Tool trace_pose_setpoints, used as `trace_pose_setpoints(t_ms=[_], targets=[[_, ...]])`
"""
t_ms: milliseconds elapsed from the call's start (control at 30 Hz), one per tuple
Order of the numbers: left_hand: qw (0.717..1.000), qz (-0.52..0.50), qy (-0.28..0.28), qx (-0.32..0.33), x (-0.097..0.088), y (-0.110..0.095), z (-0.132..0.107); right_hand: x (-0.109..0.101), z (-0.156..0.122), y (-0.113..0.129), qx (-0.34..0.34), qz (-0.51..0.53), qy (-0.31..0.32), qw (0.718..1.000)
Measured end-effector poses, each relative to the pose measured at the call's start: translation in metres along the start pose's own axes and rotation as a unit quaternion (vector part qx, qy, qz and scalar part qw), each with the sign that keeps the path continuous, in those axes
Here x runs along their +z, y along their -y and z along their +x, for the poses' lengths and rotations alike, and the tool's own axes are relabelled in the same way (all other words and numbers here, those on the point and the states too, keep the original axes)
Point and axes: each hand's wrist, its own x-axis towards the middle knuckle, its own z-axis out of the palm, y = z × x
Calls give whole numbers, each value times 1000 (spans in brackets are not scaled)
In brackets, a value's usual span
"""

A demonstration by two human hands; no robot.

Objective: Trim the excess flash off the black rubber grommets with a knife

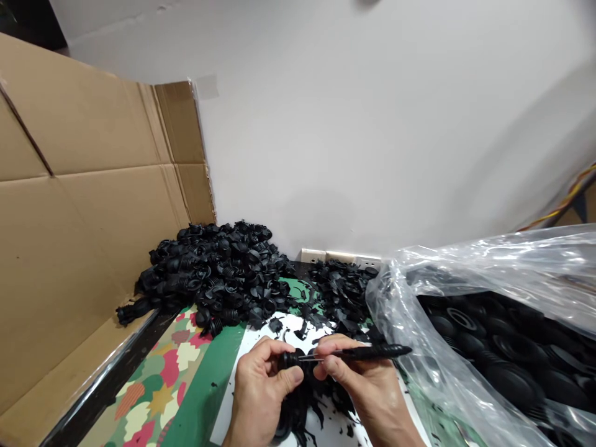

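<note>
Between the thumb and fingers of my left hand [263, 391] is a small black ribbed rubber part [289, 360]. My right hand [356, 379] grips a slim tool with a black handle [377, 352] and a thin metal shaft [310, 358]. The shaft points left, and its tip meets the rubber part; whether it is inside cannot be made out. Below both hands, black rubber scraps [316, 413] and more dark pieces lie on a white sheet [237, 379].
A heap of black ribbed rubber parts [223, 267] stands at the back left, beside an upright cardboard sheet [102, 161]. Black scraps [342, 288] are piled at the back middle, before a power strip [339, 256]. At right, a clear plastic bag [395, 298] holds larger black parts [507, 354].
</note>
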Motion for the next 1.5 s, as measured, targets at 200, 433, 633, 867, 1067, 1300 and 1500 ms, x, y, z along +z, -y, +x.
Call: trace_pose_setpoints(t_ms=[200, 433, 633, 867, 1067, 1300, 1500], targets=[[999, -24, 22, -4, -1, 1, 0, 4, -2, -1, -11, -1, 8, 1000], [998, -23, 66, -3, -1, 6, -1, 0, -2, 5, -327, -210, 9, 921], [995, 30, 35, 84, 0, 4, -1, -32, 16, 9, -255, -266, -146, 918], [997, 31, -1, 66, -1, 3, 0, -17, 13, 4, -9, -38, -73, 997], [997, 40, -15, 66, -3, 3, 0, -7, 6, 10, 0, 37, -49, 998], [997, 38, -19, 66, -1, 1, 2, 2, 0, 13, -15, 66, -27, 997], [997, 44, -21, 63, -1, 2, 0, 6, -3, 11, 13, 105, 41, 994]])
